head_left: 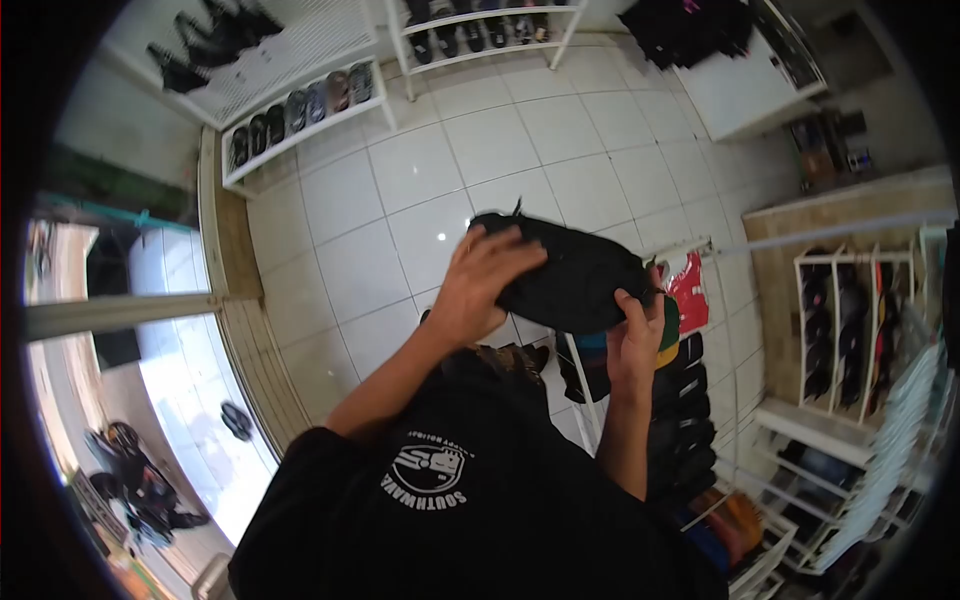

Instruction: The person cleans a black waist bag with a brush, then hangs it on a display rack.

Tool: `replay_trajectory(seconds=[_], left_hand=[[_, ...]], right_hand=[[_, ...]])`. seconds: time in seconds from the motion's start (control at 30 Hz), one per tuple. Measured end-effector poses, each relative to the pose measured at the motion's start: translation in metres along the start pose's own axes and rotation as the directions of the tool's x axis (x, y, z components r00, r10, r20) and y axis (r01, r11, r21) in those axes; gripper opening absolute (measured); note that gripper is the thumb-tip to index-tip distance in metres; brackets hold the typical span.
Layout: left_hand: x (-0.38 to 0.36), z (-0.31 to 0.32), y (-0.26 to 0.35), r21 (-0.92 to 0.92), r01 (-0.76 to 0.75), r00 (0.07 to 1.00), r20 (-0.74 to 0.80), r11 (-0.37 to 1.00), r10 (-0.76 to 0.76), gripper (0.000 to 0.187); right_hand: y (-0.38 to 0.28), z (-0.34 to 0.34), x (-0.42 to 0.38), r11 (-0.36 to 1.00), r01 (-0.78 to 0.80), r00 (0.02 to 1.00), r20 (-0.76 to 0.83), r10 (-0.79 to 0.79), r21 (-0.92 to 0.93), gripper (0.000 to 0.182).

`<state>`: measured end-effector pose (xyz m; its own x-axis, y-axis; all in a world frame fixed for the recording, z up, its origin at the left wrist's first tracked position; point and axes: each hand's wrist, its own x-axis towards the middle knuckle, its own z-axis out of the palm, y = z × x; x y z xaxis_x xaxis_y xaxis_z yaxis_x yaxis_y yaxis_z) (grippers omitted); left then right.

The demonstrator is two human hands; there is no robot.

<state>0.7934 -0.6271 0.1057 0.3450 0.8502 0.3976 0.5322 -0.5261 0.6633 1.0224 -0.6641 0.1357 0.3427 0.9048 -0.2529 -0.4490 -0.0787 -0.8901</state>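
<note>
A small black bag [575, 275], long with rounded ends and short tabs at its ends, is held up in front of my chest. My right hand [637, 325] grips its right end, thumb on the upper face and the other fingers mostly hidden behind. Across the left part of the bag lies my left hand [485, 275], its fingers stretched out over the surface and slightly blurred. The underside of the bag is out of sight.
Below my right forearm stands a rack with rows of black caps [685, 405]. White shelves with shoes [305, 108] line the far wall. A glass door [180, 340] is at the left, and a white counter [745, 95] at the back right. Tiled floor [430, 160] lies ahead.
</note>
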Motion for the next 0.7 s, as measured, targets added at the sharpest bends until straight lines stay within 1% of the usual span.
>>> replay_trajectory(seconds=[0.03,0.07,0.1,0.13,0.17,0.2,0.23,0.27,0.3,0.33,0.37,0.4,0.43,0.47,0.5,0.53,0.57,0.6,0.63,0.67,0.7], left_hand=[[0.003,-0.015,-0.008,0.058,0.055,0.992,-0.117,0.997,-0.048,0.080],[0.001,-0.023,-0.022,-0.038,0.186,0.951,-0.243,0.982,-0.189,0.086],[-0.001,-0.034,-0.036,-0.108,0.343,0.889,-0.283,0.933,-0.359,0.085],[-0.007,-0.044,-0.061,-0.338,0.420,0.835,-0.221,0.842,-0.504,0.084],[-0.015,-0.052,-0.087,-0.543,0.472,0.775,-0.120,0.694,-0.620,0.083],[-0.008,-0.073,-0.096,-0.839,0.450,0.697,0.115,0.307,-0.708,0.077],[-0.003,-0.091,-0.102,-0.838,0.441,0.704,0.102,0.320,-0.703,0.077],[0.001,-0.106,-0.104,-0.928,0.371,0.689,0.298,-0.031,-0.661,0.071],[0.008,-0.122,-0.103,-0.878,0.281,0.694,0.464,-0.387,-0.550,0.065],[0.015,-0.124,-0.104,-0.928,0.228,0.728,0.363,-0.293,-0.581,0.053],[0.020,-0.127,-0.109,-0.932,0.222,0.730,0.353,-0.285,-0.586,0.053],[0.027,-0.130,-0.114,-0.972,0.226,0.751,0.217,-0.066,-0.623,0.050],[0.034,-0.133,-0.121,-0.962,0.223,0.773,0.075,0.159,-0.630,0.047],[0.041,-0.136,-0.130,-0.957,0.199,0.772,0.021,0.210,-0.635,0.043],[0.045,-0.139,-0.139,-0.954,0.198,0.773,0.013,0.223,-0.634,0.043],[0.048,-0.141,-0.148,-0.902,0.258,0.800,-0.001,0.346,-0.600,0.041],[0.051,-0.142,-0.155,-0.830,0.314,0.826,0.000,0.461,-0.563,0.038],[0.056,-0.144,-0.156,-0.764,0.336,0.842,-0.018,0.551,-0.539,0.033],[0.061,-0.144,-0.160,-0.754,0.349,0.846,-0.001,0.556,-0.533,0.033],[0.067,-0.143,-0.164,-0.641,0.364,0.870,-0.027,0.676,-0.493,0.032],[0.074,-0.141,-0.167,-0.511,0.362,0.894,-0.045,0.779,-0.445,0.031]], right_hand=[[0.008,0.018,0.001,0.998,0.020,1.000,0.019,-0.021,0.051,0.073],[0.014,0.036,0.002,0.999,0.011,0.999,0.046,-0.013,0.044,0.073],[0.020,0.054,0.005,0.995,0.025,0.998,0.058,-0.031,0.098,0.074],[0.027,0.073,0.007,0.986,0.046,0.996,0.063,-0.057,0.160,0.074],[0.033,0.090,0.009,0.983,0.055,0.995,0.072,-0.069,0.177,0.074],[0.039,0.105,0.012,0.975,0.026,0.995,0.091,-0.047,0.221,0.075],[0.045,0.117,0.014,0.966,-0.006,0.993,0.112,-0.024,0.259,0.075],[0.053,0.124,0.018,0.970,-0.040,0.987,0.163,0.000,0.238,0.075],[0.064,0.133,0.022,0.970,-0.040,0.984,0.176,-0.003,0.240,0.075],[0.077,0.141,0.025,0.984,-0.041,0.972,0.235,-0.002,0.175,0.073],[0.089,0.148,0.028,0.993,-0.038,0.957,0.291,0.004,0.111,0.070],[0.095,0.157,0.031,0.998,-0.043,0.961,0.274,0.050,-0.035,0.070],[0.095,0.161,0.037,0.999,-0.042,0.958,0.284,0.048,-0.028,0.070],[0.088,0.163,0.045,0.877,-0.043,0.937,0.285,0.202,-0.478,0.067],[0.082,0.161,0.055,0.569,-0.014,0.917,0.216,0.335,-0.822,0.064],[0.092,0.154,0.068,0.392,0.255,0.936,0.327,0.128,-0.884,0.053],[0.099,0.146,0.085,0.352,0.313,0.930,0.360,0.074,-0.882,0.040],[0.093,0.168,0.090,0.452,0.359,0.925,0.375,-0.057,-0.816,0.038],[0.084,0.196,0.094,0.536,0.411,0.910,0.366,-0.194,-0.738,0.036],[0.076,0.227,0.098,0.606,0.459,0.888,0.358,-0.288,-0.650,0.033],[0.079,0.250,0.112,0.618,0.446,0.895,0.336,-0.294,-0.647,0.033]])
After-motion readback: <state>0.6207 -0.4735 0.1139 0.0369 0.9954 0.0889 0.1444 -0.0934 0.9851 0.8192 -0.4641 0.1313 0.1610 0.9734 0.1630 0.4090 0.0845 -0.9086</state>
